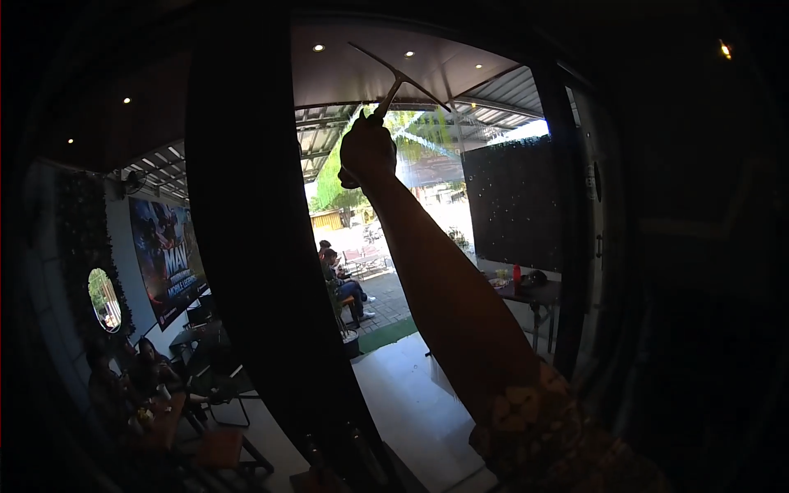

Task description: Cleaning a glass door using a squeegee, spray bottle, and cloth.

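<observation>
My right arm reaches up from the lower right, and my right hand (367, 154) is closed around the handle of a squeegee (400, 77). The squeegee's long thin blade slants down to the right, near the top of a glass pane (431, 177). Whether the blade touches the glass is hard to tell against the light. Streaks that look like wet smears show on the pane beside and below the blade. Hand and forearm are mostly in shadow; a patterned sleeve (534, 419) covers the upper part of the arm. My left hand is out of view.
A broad dark upright frame (255, 246) borders the pane on the left, and another dark post (559, 205) on the right. Beyond the glass are a seated person (349, 287), a dark panel (514, 205), and a table (534, 294) with a red bottle (517, 274). A poster (168, 259) hangs far left.
</observation>
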`<state>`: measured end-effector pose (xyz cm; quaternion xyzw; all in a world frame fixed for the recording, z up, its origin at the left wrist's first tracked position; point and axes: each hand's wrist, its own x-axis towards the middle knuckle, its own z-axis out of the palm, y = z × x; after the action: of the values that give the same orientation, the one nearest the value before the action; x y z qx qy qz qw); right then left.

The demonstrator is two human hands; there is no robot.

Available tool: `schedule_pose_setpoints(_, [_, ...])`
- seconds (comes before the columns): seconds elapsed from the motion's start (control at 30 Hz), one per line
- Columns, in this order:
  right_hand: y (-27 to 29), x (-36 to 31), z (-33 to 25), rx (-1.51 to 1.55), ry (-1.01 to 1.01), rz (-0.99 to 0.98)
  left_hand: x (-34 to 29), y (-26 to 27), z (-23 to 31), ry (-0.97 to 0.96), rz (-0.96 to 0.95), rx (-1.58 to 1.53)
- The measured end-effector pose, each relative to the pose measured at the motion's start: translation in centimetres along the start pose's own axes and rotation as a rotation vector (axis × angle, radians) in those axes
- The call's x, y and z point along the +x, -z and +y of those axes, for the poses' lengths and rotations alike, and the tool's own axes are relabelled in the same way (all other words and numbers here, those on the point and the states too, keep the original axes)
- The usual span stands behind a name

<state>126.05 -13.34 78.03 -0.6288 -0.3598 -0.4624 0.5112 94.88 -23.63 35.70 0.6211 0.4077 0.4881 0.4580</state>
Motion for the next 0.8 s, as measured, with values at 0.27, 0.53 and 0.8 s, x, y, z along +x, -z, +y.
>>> schedule_pose_setpoints(0.27, [6.0,-3.5,-2.4,0.423,-0.042,-0.306,2.0,-1.1,-6.2,-0.168,0.092,-0.006])
schedule_pose_setpoints(0.53, [8.2,-2.5,4.5,0.342,0.16,-0.451,0.7,3.0,-5.4,-0.132,0.067,-0.038])
schedule_pose_setpoints(0.8, [14.5,3.3,8.1,-0.174,0.55,-0.412,-0.9,7.6,-3.9,-0.002,0.087,-0.09])
